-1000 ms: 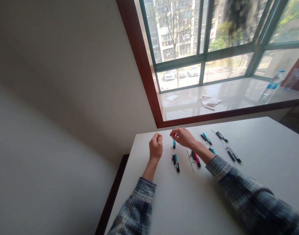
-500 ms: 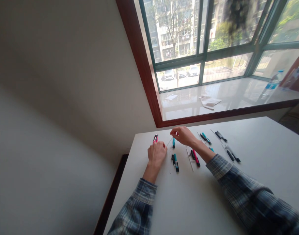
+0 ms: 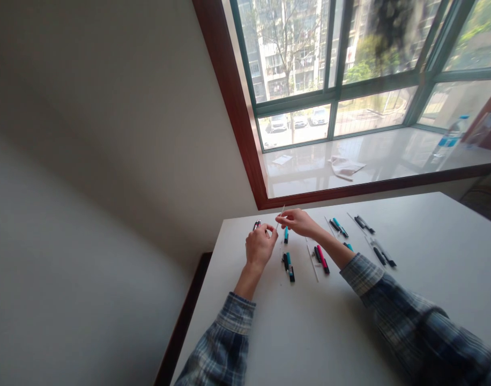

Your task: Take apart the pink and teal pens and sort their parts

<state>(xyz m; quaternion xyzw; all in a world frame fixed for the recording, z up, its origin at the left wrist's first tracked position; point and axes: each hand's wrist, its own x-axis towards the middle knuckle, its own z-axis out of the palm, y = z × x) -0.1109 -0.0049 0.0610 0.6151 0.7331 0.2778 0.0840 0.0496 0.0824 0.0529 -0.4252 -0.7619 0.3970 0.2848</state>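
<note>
**Q:** Head view: right hand (image 3: 298, 223)?

**A:** Fingertips together, clamped on a thin strip (image 3: 281, 216), held above the table (image 3: 430, 230).

**Q:** Left hand (image 3: 260, 247)?

**A:** Curled, just beside a black pen (image 3: 257, 225); whether its fingers are clamped on anything cannot be told.

Pens (image 3: 289, 267) lie on the table (image 3: 442, 257) — the window sill (image 3: 390, 179) behind it.

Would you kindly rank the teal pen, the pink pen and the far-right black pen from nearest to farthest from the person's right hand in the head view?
From the right hand:
1. Teal pen, just below the fingertips.
2. Pink pen, below the forearm.
3. Black pen, far right on the table.
</note>
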